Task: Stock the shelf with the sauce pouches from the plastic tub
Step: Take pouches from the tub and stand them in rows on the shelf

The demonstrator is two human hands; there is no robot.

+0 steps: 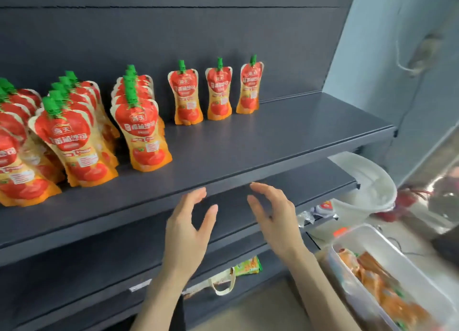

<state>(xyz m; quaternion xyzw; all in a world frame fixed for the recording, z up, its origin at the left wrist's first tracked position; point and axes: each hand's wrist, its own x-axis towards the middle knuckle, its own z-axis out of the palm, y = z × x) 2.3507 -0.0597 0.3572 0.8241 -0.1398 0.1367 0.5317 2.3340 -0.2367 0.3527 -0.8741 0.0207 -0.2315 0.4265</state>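
Both empty hands, left hand [188, 227] and right hand [272, 214], hover fingers spread below the shelf [285, 142], likely between placements, while sauce pouches [145, 129] stand upright and more wait in the plastic tub [387, 251].

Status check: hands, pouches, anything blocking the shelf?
Left hand and right hand open, empty, below the shelf edge. Sauce pouches standing on shelf; more in plastic tub, lower right. Right shelf space unobstructed.
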